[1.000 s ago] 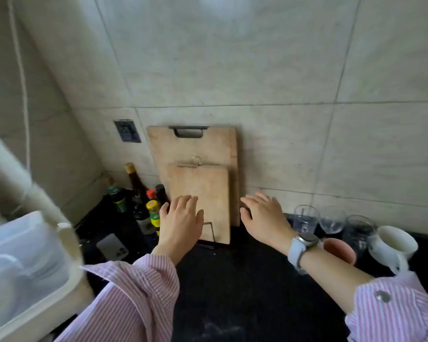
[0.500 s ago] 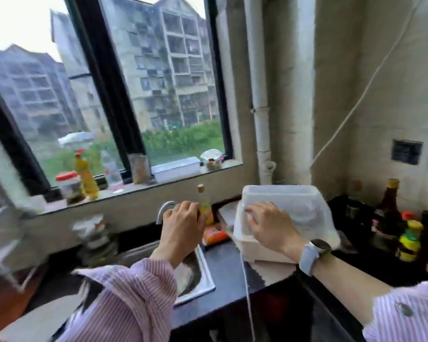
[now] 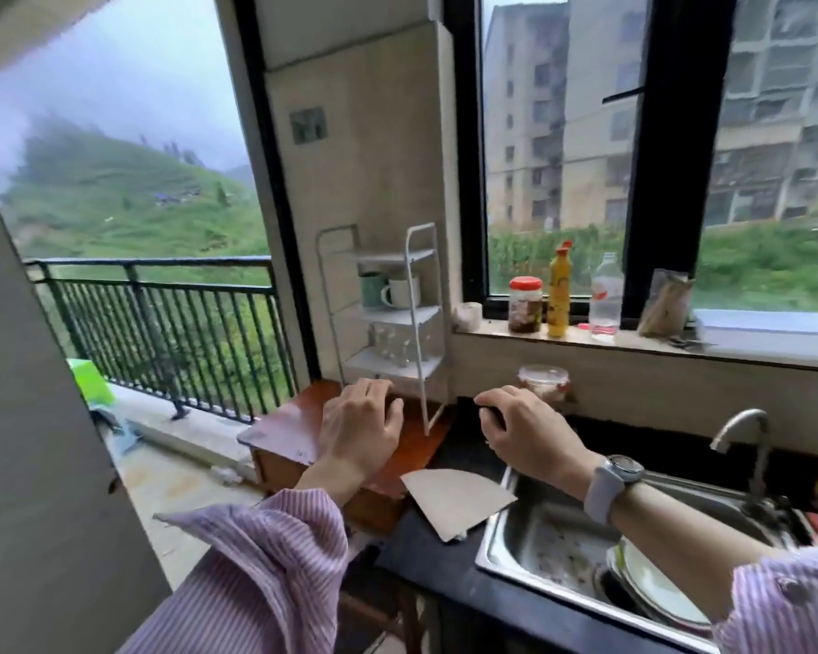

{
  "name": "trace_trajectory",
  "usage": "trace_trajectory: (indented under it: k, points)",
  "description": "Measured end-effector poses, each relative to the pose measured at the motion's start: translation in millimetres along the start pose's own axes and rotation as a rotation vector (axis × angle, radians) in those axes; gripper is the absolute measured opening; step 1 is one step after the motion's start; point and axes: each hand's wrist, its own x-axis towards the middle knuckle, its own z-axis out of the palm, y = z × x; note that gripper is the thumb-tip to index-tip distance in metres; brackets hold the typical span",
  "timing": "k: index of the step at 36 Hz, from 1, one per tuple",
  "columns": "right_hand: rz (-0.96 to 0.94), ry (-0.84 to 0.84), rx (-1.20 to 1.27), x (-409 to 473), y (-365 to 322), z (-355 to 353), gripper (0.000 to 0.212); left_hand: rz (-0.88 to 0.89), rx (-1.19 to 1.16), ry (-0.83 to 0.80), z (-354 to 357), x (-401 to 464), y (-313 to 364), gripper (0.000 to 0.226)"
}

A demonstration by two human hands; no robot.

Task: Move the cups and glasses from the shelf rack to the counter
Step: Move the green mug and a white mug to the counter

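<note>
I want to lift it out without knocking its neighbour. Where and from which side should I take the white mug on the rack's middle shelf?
Probably by its handle: the white mug stands upright with the handle turned left, toward the green mug close beside it. Come in from the rack's open front with the left hand, fingers into the loop.

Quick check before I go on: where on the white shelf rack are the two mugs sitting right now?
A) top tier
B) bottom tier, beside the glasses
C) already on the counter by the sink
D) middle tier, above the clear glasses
D: the green mug and white mug stand side by side on the middle tier of the shelf rack, with the clear glasses on the tier below.
</note>
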Motion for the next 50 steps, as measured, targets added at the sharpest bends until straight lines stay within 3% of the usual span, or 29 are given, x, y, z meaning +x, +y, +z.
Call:
trace_trajectory:
  k: [8,21,29,33,36,41,46,50]
  points:
    - [-0.124,-0.043,0.112,124,-29,92,0.03,-0.108,0.029,0.015,19,67,-106,0.026]
    - [-0.076,-0.077,0.18,334,-10,179,0.033,-0.158,-0.072,0.038,79,237,-212,0.024]
    - [0.076,-0.086,0.22,413,7,234,0.036,-0.163,-0.243,-0.031,149,316,-265,0.029]
    - [0.231,-0.012,0.307,458,14,259,0.035,-0.143,-0.412,-0.049,187,363,-286,0.029]
    - [0.368,0.05,0.409,492,21,276,0.019,-0.142,-0.567,-0.109,214,399,-296,0.032]
    - [0.514,0.119,0.566,540,32,299,0.018,-0.179,-0.767,-0.231,261,450,-305,0.031]
    - [0.56,0.191,0.729,566,41,310,0.012,-0.164,-1.019,-0.25,298,485,-298,0.008]
    - [0.585,0.197,0.775,573,50,312,0.02,-0.122,-1.067,-0.274,315,497,-296,0.016]
